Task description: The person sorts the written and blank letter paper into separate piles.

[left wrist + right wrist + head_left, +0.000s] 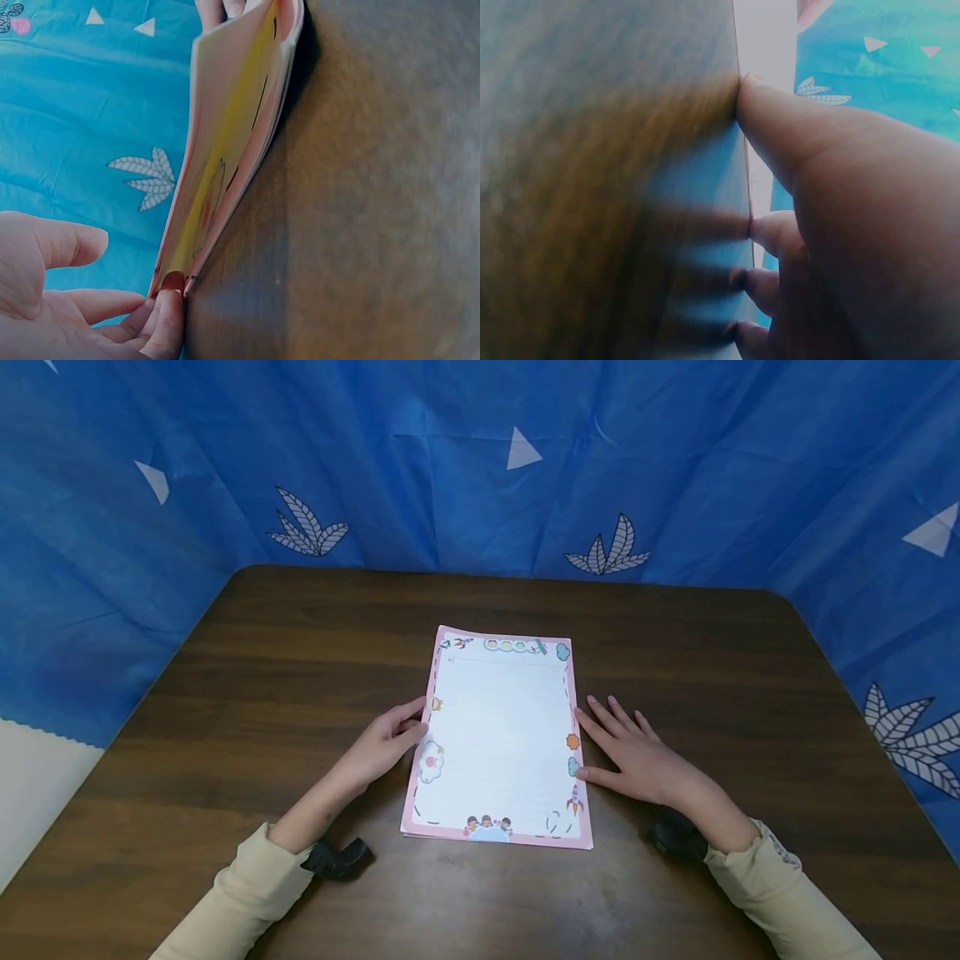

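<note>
In the head view, a pink-bordered stack of paper [495, 735], printed with cartoon figures, lies on the wooden table. My left hand [384, 743] touches its left edge, fingertips and thumb a little apart. Along the right edge rest the thumb and a fingertip of my right hand [637, 760], whose fingers are spread. From the left wrist, the sheets [232, 142] look slightly bowed, and fingertips of the left hand [82, 300] meet their edge. The right wrist view has the thumb and several fingertips of the right hand [840, 195] against the edge of the paper [769, 37].
A dark brown table [300, 652] carries the paper. Behind it hangs a blue curtain [465, 477] with leaf and triangle prints. Black devices are worn at the left wrist [339, 860] and the right wrist [675, 835]. A white surface [37, 785] shows at the far left.
</note>
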`<act>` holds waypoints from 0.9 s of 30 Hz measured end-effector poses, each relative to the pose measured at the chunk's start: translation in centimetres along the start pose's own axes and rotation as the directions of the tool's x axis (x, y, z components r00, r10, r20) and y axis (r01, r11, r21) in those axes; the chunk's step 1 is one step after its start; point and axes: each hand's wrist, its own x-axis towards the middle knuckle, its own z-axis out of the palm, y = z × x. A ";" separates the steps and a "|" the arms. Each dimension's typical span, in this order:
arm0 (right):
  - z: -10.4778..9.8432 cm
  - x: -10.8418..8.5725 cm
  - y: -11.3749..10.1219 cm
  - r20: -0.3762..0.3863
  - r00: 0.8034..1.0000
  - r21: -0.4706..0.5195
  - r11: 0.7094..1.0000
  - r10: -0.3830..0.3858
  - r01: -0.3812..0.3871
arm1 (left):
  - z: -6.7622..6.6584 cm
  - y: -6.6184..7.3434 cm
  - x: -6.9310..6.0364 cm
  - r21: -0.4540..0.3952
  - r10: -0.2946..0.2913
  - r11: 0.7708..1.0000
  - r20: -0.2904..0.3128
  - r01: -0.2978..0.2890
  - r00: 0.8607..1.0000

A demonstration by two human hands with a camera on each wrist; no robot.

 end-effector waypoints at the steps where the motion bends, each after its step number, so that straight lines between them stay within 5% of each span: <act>1: 0.0 0.0 0.0 -0.001 1.000 0.001 1.000 0.001 -0.001 | 0.0 0.0 0.0 0.001 -0.001 1.000 -0.001 0.001 1.000; 19: -0.1 -0.2 -0.1 -0.005 1.000 -0.003 1.000 0.000 0.000 | 0.2 0.1 0.0 0.086 0.117 0.989 0.029 -0.119 0.993; 27: 0.1 -0.1 0.0 -0.007 1.000 -0.009 1.000 -0.003 0.003 | 0.1 0.2 0.0 0.073 0.096 0.993 -0.109 -0.088 0.989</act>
